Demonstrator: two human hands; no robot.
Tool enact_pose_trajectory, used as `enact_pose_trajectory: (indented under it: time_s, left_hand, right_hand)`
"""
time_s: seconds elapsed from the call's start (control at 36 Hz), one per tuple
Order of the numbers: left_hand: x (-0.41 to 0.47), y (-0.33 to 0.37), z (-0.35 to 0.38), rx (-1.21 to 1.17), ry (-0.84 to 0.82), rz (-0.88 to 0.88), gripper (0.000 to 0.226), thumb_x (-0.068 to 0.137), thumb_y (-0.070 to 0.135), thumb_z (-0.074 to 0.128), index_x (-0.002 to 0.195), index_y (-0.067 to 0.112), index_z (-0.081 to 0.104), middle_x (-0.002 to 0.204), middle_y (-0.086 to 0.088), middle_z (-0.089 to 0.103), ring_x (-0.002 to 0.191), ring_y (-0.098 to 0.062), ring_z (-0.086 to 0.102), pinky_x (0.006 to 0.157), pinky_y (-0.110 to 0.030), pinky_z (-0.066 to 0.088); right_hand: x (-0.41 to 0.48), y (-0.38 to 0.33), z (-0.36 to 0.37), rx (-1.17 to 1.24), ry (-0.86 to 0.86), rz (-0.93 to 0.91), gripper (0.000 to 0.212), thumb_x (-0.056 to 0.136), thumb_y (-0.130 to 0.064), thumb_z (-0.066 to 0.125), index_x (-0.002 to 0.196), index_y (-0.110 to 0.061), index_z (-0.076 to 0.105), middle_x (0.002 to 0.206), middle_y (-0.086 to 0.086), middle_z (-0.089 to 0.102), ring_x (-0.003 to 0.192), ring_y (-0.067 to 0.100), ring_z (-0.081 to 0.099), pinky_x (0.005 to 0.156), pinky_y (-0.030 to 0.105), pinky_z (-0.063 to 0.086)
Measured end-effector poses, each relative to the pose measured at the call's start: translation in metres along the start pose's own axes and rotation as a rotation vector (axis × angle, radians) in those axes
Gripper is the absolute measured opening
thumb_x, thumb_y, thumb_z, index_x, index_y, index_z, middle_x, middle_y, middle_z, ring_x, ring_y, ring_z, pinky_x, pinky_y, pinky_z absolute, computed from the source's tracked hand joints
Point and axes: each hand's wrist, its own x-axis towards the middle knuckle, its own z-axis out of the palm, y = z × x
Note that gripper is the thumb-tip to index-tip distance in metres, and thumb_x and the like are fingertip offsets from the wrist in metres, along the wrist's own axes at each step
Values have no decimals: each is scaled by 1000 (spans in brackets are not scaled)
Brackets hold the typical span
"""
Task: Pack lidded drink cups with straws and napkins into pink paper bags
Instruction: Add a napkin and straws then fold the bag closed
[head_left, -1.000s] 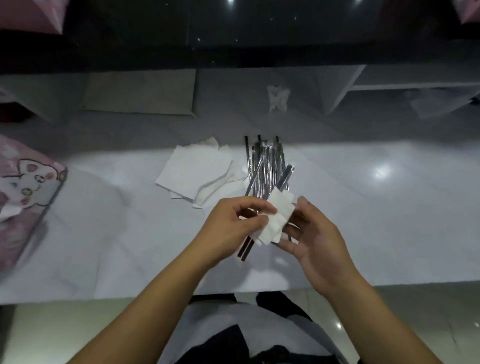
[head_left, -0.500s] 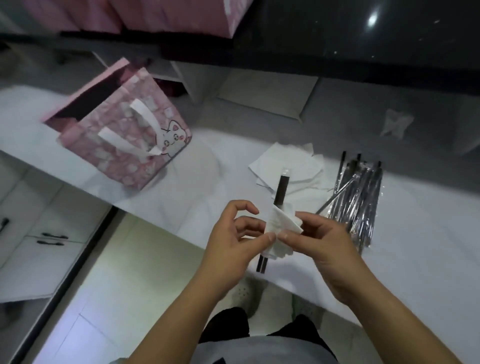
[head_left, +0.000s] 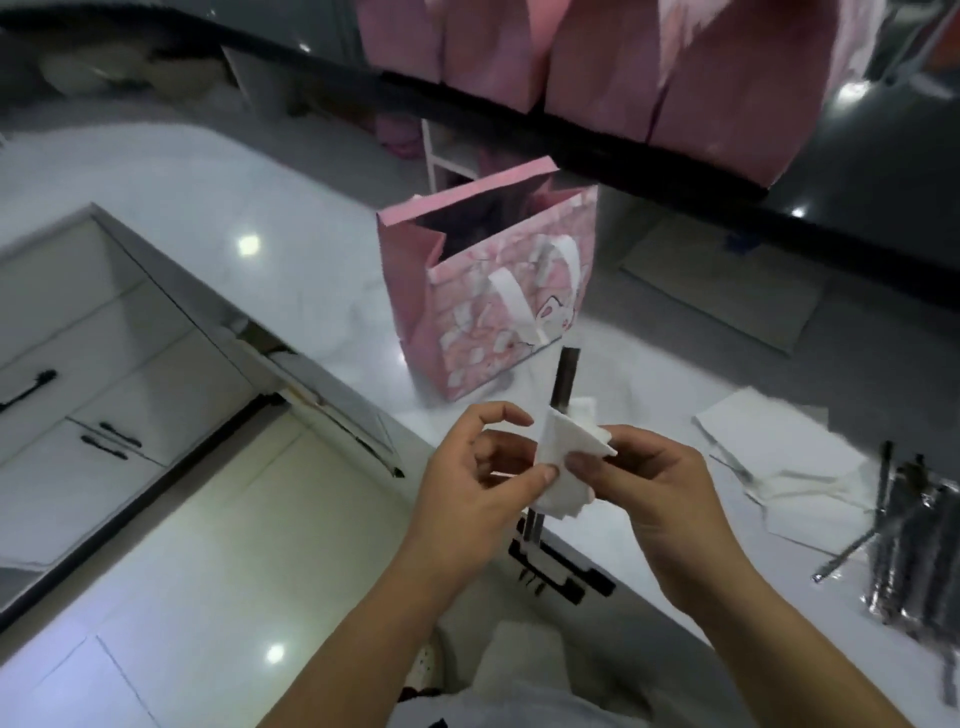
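A: Starting with the hands. Found left hand (head_left: 483, 467) at lower centre of frame, fingers curled, thumb tip pressed onto the lower left edge of napkin (head_left: 566, 447). Index finger arched above, clear of the paper.

B: Agreed. Found right hand (head_left: 654, 483) just to the right, thumb on the front of the same napkin, fingers curled behind. Pinching it, so gripped from both sides.

A: Next, the straw?

B: Located straw (head_left: 567, 376) at centre of frame, upright and dark, with the napkin wrapped round its middle. Top end poking above the paper, bottom end showing below the hands.

A: And the bag?

B: Marked pink bag (head_left: 493, 306) standing above the hands in the frame, on white counter (head_left: 260, 171). Mouth open, white handles hanging down the printed front. Dark inside; cannot tell contents. Apart from the hands, with the straw tip just under its lower right corner in the frame.

A: Anything else?

B: Noted napkin pile (head_left: 779, 441) at right of frame, straw bundle (head_left: 914, 540) at lower right edge. Also row of pink bags (head_left: 675, 67) along the top on a dark shelf, and white cabinets (head_left: 78, 364) with dark handles at left.
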Motion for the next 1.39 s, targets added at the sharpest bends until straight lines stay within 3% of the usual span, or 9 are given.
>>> enact_pose_trajectory:
  time_s: [0.25, 0.42, 0.53, 0.58, 0.67, 0.92, 1.06, 1.19, 1.39]
  left_hand:
    - [59, 45, -134, 168, -135, 124, 20, 86, 10, 74, 102, 21, 71, 102, 1, 75, 100, -17, 69, 94, -36, 56]
    - [130, 105, -162, 372, -107, 343, 17, 88, 9, 70, 99, 22, 71, 96, 3, 73, 93, -11, 68, 87, -23, 56]
    - [183, 128, -149, 593, -168, 377, 24, 84, 20, 73, 106, 29, 68, 104, 10, 68, 99, -6, 62, 87, -25, 52]
    - [209, 134, -138, 719, -188, 383, 32, 82, 23, 74, 111, 33, 66, 111, 11, 63, 101, -7, 58, 83, -25, 48]
    - [238, 136, -121, 907, -241, 340, 49, 79, 25, 77, 124, 34, 59, 122, 7, 56, 105, -11, 54, 77, -24, 42]
    - [313, 144, -115, 985, -388, 154, 68, 78, 14, 75, 133, 42, 47, 122, 17, 55, 105, -11, 59, 82, -33, 56]
    - [329, 153, -134, 730, -385, 71, 53, 85, 7, 71, 125, 37, 53, 112, 13, 63, 84, -9, 72, 72, -34, 63]
    - [337, 154, -149, 631, -370, 29, 49, 85, -2, 69, 115, 35, 58, 107, 8, 66, 87, -10, 72, 73, -40, 62]
    - [358, 148, -161, 667, -466, 80, 41, 85, 10, 75, 111, 38, 58, 98, 10, 69, 86, -2, 68, 68, -14, 56]
  right_hand:
    - [39, -38, 55, -44, 95, -359, 21, 69, -8, 75, 78, -26, 81, 83, -3, 76, 77, 12, 69, 74, 21, 54]
    - [63, -90, 44, -451, 85, -543, 27, 67, -61, 79, 90, -46, 77, 104, -10, 66, 93, 22, 64, 78, 25, 54]
    - [92, -119, 47, -452, -3, -645, 15, 82, -14, 74, 95, -20, 79, 98, 5, 73, 55, 25, 62, 50, 26, 51]
    - [109, -126, 50, -472, -36, -669, 23, 82, 5, 67, 99, -8, 75, 96, 12, 73, 61, 27, 67, 57, 30, 56]
    - [135, -132, 56, -490, -137, -684, 18, 85, -11, 70, 102, -9, 72, 99, 5, 75, 87, 24, 73, 79, 28, 57]
    - [236, -130, 54, -452, -218, -460, 23, 81, -38, 68, 103, -35, 75, 96, -12, 77, 91, 9, 73, 80, 23, 58]
    - [280, -122, 62, -719, -262, -262, 27, 80, -43, 64, 100, -30, 77, 92, -17, 75, 87, 1, 70, 79, 29, 59]
    - [319, -106, 73, -986, -385, -116, 20, 91, -36, 62, 105, -29, 74, 95, -18, 71, 85, -4, 66, 79, 23, 55]
    - [354, -84, 92, -1268, -383, 38, 17, 86, -24, 57, 95, -17, 70, 84, -2, 71, 76, 15, 66, 76, 45, 57]
